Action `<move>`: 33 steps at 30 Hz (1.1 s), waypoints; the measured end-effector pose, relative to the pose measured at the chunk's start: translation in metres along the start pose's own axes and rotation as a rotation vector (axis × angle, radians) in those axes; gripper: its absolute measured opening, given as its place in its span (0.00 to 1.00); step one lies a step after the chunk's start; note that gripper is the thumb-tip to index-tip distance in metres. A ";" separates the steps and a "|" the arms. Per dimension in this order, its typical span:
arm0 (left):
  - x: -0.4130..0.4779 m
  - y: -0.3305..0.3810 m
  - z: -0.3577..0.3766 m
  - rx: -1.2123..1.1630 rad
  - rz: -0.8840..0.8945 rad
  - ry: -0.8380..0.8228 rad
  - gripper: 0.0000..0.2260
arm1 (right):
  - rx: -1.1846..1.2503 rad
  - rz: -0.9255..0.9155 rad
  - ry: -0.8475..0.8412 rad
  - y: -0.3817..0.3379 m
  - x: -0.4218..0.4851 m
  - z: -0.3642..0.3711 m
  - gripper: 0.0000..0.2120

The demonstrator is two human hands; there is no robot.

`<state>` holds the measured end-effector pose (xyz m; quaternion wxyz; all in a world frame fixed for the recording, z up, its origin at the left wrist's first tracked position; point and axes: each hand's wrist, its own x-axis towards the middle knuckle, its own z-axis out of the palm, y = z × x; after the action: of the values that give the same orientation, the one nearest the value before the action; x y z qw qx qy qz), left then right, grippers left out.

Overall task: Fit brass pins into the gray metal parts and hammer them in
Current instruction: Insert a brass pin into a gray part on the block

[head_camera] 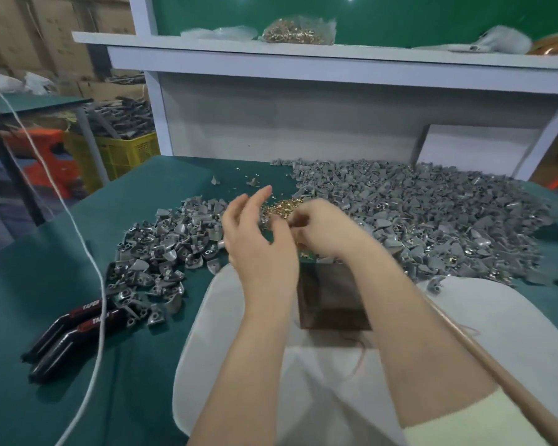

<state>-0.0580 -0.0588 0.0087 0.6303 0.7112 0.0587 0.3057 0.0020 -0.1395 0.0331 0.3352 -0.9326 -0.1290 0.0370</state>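
Two heaps of gray metal parts lie on the green table: a big one (432, 220) at the right and a smaller one (161, 249) at the left. Between them lies a small pile of brass pins (281, 206). My left hand (258, 233) is raised over the middle with its fingers spread and relaxed, holding nothing that I can see. My right hand (319, 226) is curled just beside the pins, fingertips pinched together on something small that is hidden. Below both hands stands a dark block (332, 294). A wooden handle (496, 368) slants under my right forearm.
Two black packets marked TAPER (74, 329) lie at the left front. A white cord (87, 252) runs across the left side. A white shelf (303, 56) above the table carries a bag of brass pieces (293, 33). A yellow crate (123, 152) stands beyond the table's left edge.
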 end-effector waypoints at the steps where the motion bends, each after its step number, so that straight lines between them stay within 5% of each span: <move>1: 0.000 -0.003 0.002 -0.005 -0.026 -0.103 0.16 | -0.005 -0.008 -0.008 0.007 -0.010 -0.010 0.06; 4: -0.003 -0.009 0.010 -0.026 -0.048 -0.368 0.10 | 0.028 -0.015 0.001 0.025 -0.036 -0.029 0.06; 7: -0.007 -0.012 0.015 -0.008 -0.026 -0.402 0.06 | 0.065 -0.005 0.018 0.033 -0.046 -0.027 0.09; 12: -0.001 -0.019 0.011 -0.092 -0.129 -0.157 0.12 | 0.270 0.060 0.125 0.045 -0.042 -0.020 0.08; 15: 0.006 -0.019 0.005 -0.372 -0.355 0.005 0.13 | 0.042 0.080 0.332 0.046 -0.015 -0.004 0.05; 20: 0.007 -0.017 0.001 -0.542 -0.413 0.091 0.10 | -0.359 0.195 0.104 0.040 0.035 0.035 0.12; 23: 0.008 -0.016 -0.001 -0.655 -0.470 0.101 0.11 | -0.450 0.246 0.024 0.034 0.050 0.043 0.06; 33: 0.008 -0.015 0.004 -0.842 -0.589 0.113 0.06 | -0.313 0.206 0.003 0.025 0.060 0.056 0.08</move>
<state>-0.0446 -0.0552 -0.0026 0.9172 0.3314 0.1625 0.1504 0.0566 -0.1081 -0.0250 0.1805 -0.9817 -0.0366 0.0490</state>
